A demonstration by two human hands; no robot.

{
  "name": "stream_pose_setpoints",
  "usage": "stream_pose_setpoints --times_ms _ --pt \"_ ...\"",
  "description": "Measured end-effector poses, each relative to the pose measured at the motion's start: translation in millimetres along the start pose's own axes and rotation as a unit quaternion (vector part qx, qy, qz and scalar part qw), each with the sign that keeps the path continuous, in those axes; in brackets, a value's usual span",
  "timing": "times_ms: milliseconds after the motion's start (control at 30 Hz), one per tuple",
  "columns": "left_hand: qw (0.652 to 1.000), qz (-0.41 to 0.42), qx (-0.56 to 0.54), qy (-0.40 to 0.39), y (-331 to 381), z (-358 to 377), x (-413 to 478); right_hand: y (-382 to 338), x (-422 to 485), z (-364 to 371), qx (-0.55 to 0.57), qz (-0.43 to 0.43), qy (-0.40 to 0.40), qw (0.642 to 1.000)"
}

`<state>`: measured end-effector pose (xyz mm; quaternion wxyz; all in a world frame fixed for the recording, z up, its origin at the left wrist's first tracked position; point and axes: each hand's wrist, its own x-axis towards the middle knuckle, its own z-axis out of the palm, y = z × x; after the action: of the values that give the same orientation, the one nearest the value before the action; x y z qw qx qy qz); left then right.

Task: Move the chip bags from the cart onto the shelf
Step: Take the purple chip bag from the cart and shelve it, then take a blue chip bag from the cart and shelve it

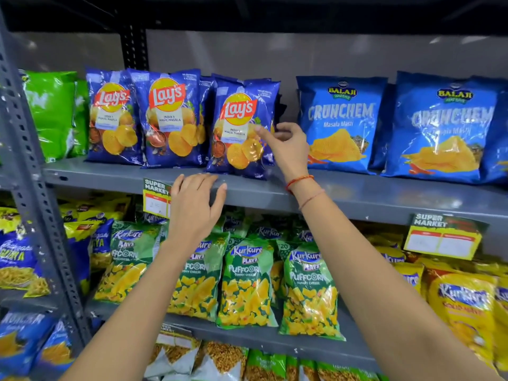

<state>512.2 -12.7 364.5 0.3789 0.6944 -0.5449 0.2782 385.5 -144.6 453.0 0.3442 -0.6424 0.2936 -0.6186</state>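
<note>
Touching a Lay's bag [239, 133], the right hand [288, 145] half-hides its loose grip; left hand [193, 207] open.

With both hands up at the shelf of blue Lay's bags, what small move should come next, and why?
Probably nudge the rightmost dark blue Lay's Magic Masala bag back and upright with the right hand. Its bottom edge reaches the front lip of the grey metal shelf and it leans, while the left hand rests empty at that lip.
</note>
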Motion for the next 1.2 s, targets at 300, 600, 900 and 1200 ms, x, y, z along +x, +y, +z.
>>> stream_pose_setpoints --times_ms 300,600,900,1200 --pt "0.985 0.026 -0.136 0.099 68.6 11.3 -27.8 -10.4 -95.5 -134.3 0.031 -0.062 0.074 0.995" --pt "0.909 0.192 -0.353 -0.112 220.5 95.5 -150.9 72.3 -215.3 -310.8 -0.133 0.091 0.191 0.968" --pt "0.764 0.228 -0.354 -0.488 337.1 197.8 -286.0 192.6 -376.2 -478.1 -0.29 0.372 0.258 0.843" --pt "0.624 0.256 -0.268 -0.688 431.3 256.1 -390.1 270.7 -535.2 -548.8 -0.268 0.628 0.251 0.686"
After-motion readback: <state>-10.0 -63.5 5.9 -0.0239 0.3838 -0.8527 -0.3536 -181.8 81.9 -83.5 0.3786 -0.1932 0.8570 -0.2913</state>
